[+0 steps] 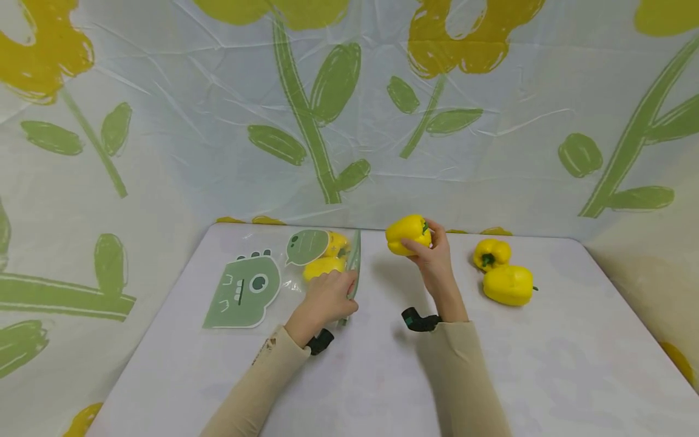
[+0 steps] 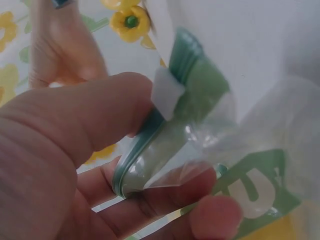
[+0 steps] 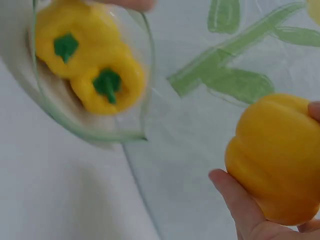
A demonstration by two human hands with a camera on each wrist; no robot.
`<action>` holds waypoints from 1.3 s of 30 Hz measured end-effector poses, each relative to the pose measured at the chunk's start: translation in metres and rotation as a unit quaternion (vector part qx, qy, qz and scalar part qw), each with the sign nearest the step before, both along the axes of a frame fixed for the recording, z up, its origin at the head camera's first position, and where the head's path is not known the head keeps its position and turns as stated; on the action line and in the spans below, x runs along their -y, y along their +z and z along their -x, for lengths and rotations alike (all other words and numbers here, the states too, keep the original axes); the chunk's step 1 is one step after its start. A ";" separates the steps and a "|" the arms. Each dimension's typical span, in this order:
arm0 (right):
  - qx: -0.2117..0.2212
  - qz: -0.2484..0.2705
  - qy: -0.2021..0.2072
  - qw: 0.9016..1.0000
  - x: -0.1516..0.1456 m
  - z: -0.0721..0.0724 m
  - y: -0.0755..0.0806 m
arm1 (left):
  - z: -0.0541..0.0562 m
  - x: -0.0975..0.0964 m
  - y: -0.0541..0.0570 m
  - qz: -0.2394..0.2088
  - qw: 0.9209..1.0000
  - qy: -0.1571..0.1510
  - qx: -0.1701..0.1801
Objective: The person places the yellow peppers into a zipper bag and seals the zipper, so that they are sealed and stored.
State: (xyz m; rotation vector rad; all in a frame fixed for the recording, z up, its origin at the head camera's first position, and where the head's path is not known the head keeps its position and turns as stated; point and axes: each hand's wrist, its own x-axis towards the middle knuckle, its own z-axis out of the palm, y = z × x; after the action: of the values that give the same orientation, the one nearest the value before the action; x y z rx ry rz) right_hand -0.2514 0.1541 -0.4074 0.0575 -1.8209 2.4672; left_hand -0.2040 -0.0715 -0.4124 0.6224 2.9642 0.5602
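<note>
A clear plastic bag [image 1: 248, 291] printed with a green one-eyed monster lies on the pale worktop [image 1: 377, 376], its mouth at the right end. The left hand [image 1: 327, 297] grips the bag at that mouth, thumb and fingers bent about the green zip edge [image 1: 354, 255]; the close view is crowded there, so I can't be sure which fingertips sit inside the plastic and which outside. Two yellow peppers [image 1: 323, 267] are in the bag, side by side near the mouth, and the right wrist view shows both green stems turned towards it.

To the right of the bag, raised above the worktop and apart from the zip edge, the right hand [image 1: 437, 261] holds another yellow pepper [image 1: 403, 233], thumb on one side and fingers on the other. Its stem end faces away from the bag. The two hands are apart from each other.

Farther right of the bag, two loose peppers [image 1: 508, 285] rest close together on the worktop; the nearer one lies on its side, stem pointing away from the bag. Behind the bag hangs a white backdrop [image 1: 491, 152] with yellow flowers and green leaves. Both sleeves [image 1: 262, 382] are beige.
</note>
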 end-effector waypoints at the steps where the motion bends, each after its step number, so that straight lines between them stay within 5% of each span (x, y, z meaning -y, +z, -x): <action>1: 0.008 0.018 -0.003 1.000 0.006 0.002 -0.005 | 0.000 0.000 0.000 0.000 1.000 -0.001 0.000; 5: 0.039 0.019 -0.022 0.999 0.024 0.007 -0.025 | 0.000 0.000 -0.001 -0.007 1.000 -0.004 -0.010; 14: 0.106 -0.087 -0.005 0.991 0.037 0.013 -0.061 | 0.002 0.000 -0.006 -0.010 1.000 -0.012 -0.020; 24: 0.041 -0.115 0.067 0.990 0.049 0.016 -0.075 | 0.000 -0.001 -0.005 -0.010 1.000 -0.019 -0.007; 31: -0.018 -0.185 0.143 0.972 0.044 0.022 -0.081 | 0.000 0.001 -0.005 -0.005 1.000 -0.023 -0.001; 39: -0.029 -0.243 0.141 0.959 0.052 0.024 -0.071 | 0.001 0.002 -0.005 -0.015 1.000 -0.027 -0.001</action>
State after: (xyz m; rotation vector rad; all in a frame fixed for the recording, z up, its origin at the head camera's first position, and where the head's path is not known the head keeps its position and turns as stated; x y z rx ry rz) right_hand -0.2756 0.1026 -0.4786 0.4371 -2.4940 2.0712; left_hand -0.2051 -0.0736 -0.4175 0.7044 2.9361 0.6016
